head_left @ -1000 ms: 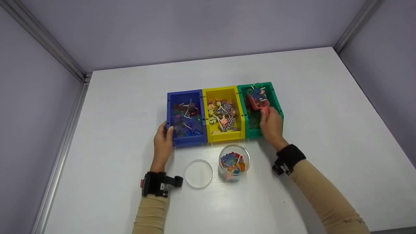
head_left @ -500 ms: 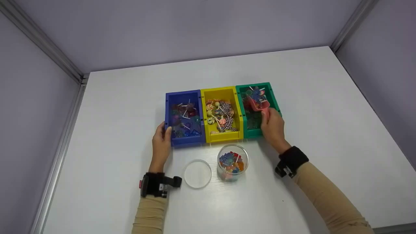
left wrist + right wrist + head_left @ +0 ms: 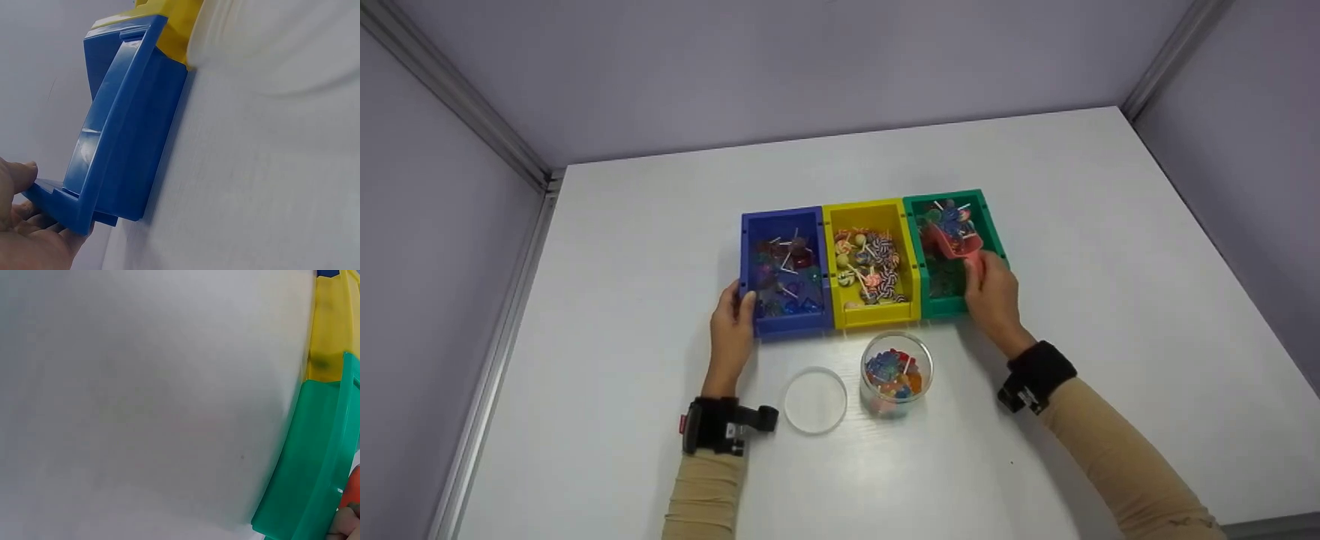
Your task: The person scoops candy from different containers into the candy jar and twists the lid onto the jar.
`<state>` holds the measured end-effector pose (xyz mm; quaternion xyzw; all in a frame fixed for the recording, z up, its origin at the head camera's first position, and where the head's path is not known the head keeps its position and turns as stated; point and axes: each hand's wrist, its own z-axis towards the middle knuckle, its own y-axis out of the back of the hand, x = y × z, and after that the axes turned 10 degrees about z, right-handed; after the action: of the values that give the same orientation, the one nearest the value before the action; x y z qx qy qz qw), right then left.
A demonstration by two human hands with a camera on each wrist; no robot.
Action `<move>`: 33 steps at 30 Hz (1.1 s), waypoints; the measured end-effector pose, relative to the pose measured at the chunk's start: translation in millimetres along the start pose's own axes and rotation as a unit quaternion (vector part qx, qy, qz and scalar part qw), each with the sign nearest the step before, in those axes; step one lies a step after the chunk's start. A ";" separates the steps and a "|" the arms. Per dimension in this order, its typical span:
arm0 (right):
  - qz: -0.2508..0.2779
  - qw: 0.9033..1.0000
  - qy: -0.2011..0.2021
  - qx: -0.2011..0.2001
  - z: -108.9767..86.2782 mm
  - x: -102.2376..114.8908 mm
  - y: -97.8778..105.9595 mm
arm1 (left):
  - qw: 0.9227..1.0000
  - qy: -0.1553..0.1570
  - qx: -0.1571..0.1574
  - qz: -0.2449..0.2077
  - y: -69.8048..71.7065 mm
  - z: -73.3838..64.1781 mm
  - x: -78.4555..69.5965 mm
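Note:
My right hand grips the handle of a pink scoop, whose bowl sits inside the green bin among blue, green and pink lollipops. With thumb on the rim and fingers beneath it, my left hand holds the left side of the blue bin; the left wrist view shows this hand at the bin's corner. Between them stands a yellow bin with swirl-patterned lollipops. In the right wrist view only fingertips show, past the green bin wall.
A clear jar partly filled with colourful candies stands in front of the yellow bin. Left of it lies a round clear lid. The white table is bordered by pale walls at the back and sides.
The scoop and right hand shift slightly toward me within the green bin. The left hand keeps its hold on the blue bin. The whole view drifts slightly.

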<state>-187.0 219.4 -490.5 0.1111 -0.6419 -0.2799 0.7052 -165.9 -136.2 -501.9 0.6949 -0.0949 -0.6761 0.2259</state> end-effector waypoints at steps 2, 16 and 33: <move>0.004 1.000 -0.001 0.003 -0.3 -0.3 1.0 | 1.000 0.001 0.000 -0.002 -0.1 -0.1 0.0; 0.019 0.999 0.047 -0.015 -7.1 -4.5 6.3 | 1.000 -0.012 0.000 0.004 -0.2 -0.2 0.2; 0.035 0.998 0.058 -0.008 -8.1 -4.3 18.0 | 1.000 0.007 0.015 -0.017 1.8 0.5 0.1</move>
<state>-174.8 234.8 -486.1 0.0992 -0.6013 -0.2533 0.7513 -166.1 -137.9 -501.1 0.7044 -0.0919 -0.6734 0.2047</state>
